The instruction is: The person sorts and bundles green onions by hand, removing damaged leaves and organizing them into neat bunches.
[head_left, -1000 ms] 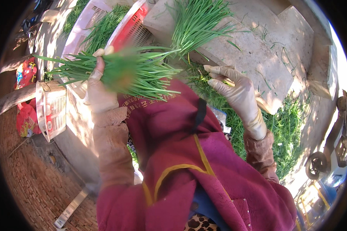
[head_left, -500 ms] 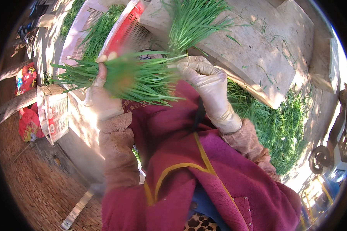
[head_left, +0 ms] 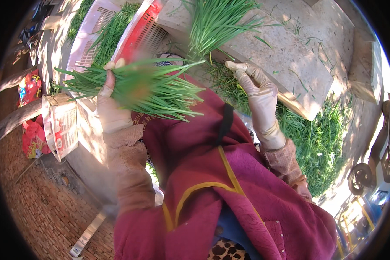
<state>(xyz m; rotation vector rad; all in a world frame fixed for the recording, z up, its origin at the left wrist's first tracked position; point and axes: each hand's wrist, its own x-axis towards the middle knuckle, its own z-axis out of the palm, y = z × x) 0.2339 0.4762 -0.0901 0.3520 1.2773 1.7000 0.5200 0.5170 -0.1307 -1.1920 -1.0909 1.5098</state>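
A bunch of long, flat green leaves that look like garlic chives [head_left: 177, 95] lies across my left hand [head_left: 110, 108], which is closed around it in a pale glove. The leaves stick out to both sides, and a blurred patch covers part of the bunch. My right hand [head_left: 264, 97], gloved too, is held beside the near edge of the stone slab [head_left: 286, 56]. Its fingers reach leftward, slightly bent and apart, and I see nothing in them. Another pile of chives [head_left: 216, 26] rests on the slab, straight ahead of me.
At the far left stand a pale pink crate [head_left: 84, 45] with chives inside and a red-rimmed crate [head_left: 136, 32]. A white basket [head_left: 67, 130] stands by a wooden log [head_left: 24, 116] and red bags [head_left: 34, 138]. Loose green leaves [head_left: 318, 151] cover the ground at right.
My right hand has drawn away from the bunch, moving right toward the slab's edge, and its fingers have loosened. My left hand keeps the bunch, shifted slightly left.
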